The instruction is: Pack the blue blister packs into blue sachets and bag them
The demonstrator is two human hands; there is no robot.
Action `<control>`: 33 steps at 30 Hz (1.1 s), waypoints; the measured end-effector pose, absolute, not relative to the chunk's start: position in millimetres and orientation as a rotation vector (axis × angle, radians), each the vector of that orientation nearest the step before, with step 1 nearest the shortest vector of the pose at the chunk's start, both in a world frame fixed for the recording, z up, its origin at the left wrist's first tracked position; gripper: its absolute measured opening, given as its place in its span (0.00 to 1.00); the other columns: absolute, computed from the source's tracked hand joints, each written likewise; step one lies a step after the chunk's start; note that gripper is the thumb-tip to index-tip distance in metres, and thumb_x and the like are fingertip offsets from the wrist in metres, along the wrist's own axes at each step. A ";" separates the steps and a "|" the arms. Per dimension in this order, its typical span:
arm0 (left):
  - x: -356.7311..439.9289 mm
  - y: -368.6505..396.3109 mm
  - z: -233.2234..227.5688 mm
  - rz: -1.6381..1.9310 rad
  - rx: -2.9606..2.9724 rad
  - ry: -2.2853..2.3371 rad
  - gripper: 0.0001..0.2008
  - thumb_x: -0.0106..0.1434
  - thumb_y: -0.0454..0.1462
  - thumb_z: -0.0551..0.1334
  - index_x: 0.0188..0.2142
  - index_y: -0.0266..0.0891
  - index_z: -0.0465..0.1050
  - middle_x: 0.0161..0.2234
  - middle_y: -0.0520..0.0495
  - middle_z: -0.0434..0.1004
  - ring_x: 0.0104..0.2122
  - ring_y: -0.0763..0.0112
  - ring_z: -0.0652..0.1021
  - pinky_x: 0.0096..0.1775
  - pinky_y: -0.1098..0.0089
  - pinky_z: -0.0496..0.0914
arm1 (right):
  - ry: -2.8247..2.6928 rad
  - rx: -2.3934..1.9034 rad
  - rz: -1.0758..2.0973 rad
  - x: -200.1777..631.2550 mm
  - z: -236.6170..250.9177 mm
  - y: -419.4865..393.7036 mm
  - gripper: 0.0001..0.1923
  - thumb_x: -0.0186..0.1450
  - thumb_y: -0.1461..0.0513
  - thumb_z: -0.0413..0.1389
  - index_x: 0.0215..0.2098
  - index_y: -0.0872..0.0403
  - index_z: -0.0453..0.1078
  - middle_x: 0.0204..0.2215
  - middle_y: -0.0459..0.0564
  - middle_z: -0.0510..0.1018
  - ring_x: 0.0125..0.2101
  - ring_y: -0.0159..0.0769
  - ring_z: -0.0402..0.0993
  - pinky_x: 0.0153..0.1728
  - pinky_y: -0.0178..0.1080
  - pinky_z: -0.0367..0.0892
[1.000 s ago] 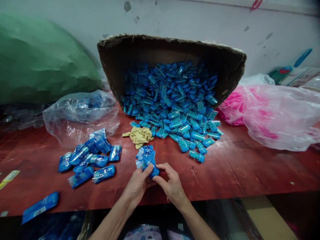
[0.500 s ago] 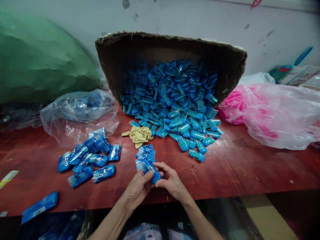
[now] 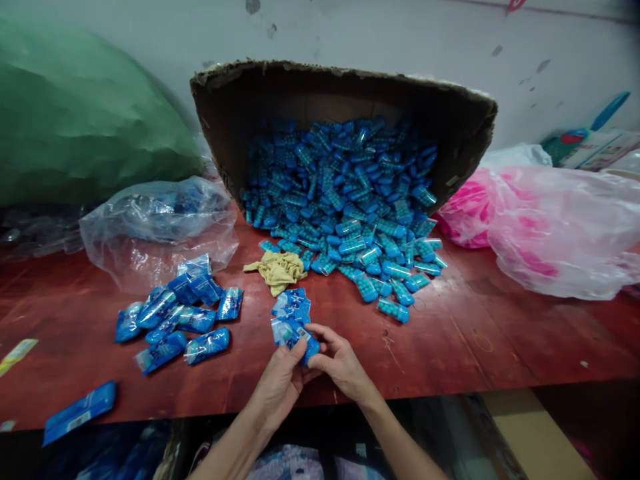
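Note:
A small blue packet with a barcode label (image 3: 309,348) is held between my two hands above the table's front edge. My left hand (image 3: 284,373) grips it from the left, thumb on top. From the other side, my right hand (image 3: 343,363) closes its thumb and fingers on the packet's right end. Just beyond my fingers lie several flat blue printed packs (image 3: 293,305), and a crumpled yellow cloth (image 3: 277,271) sits behind them. To the left is a pile of filled blue packets (image 3: 177,313). What the held packet contains is hidden.
A cardboard box on its side (image 3: 345,73) spills clear-and-blue capsule-shaped containers (image 3: 345,187) onto the red table (image 3: 465,333). Clear plastic bag (image 3: 160,227) stands left, pink-and-white bags (image 3: 555,227) right. One blue packet (image 3: 80,412) overhangs the front edge. A green sack (image 3: 85,113) fills the back left.
Both hands have shifted slightly, and the packet between them has turned a little, with its barcode now facing up more. The surrounding piles are unchanged.

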State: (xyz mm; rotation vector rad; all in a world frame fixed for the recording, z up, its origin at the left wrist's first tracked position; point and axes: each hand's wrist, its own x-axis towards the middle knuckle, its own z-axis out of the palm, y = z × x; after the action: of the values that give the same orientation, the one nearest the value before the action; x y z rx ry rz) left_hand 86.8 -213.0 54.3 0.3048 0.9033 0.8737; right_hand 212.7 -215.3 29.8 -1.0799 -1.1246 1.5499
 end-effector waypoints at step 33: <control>90.1 -213.2 55.9 0.975 0.265 0.950 0.12 0.53 0.41 0.62 0.34 0.34 0.72 0.31 0.45 0.79 0.34 0.66 0.78 0.39 0.66 0.71 | -0.944 -1.116 1.457 199.5 26.1 -214.8 0.21 0.50 0.66 0.60 0.43 0.50 0.68 0.26 0.41 0.70 0.28 0.30 0.64 0.35 0.35 0.61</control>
State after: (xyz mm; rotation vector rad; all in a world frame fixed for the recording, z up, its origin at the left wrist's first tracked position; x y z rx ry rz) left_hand 90.1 -213.2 55.9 0.2650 0.9503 0.9745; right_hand 199.5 -214.8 26.1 -1.1161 -0.9441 1.4574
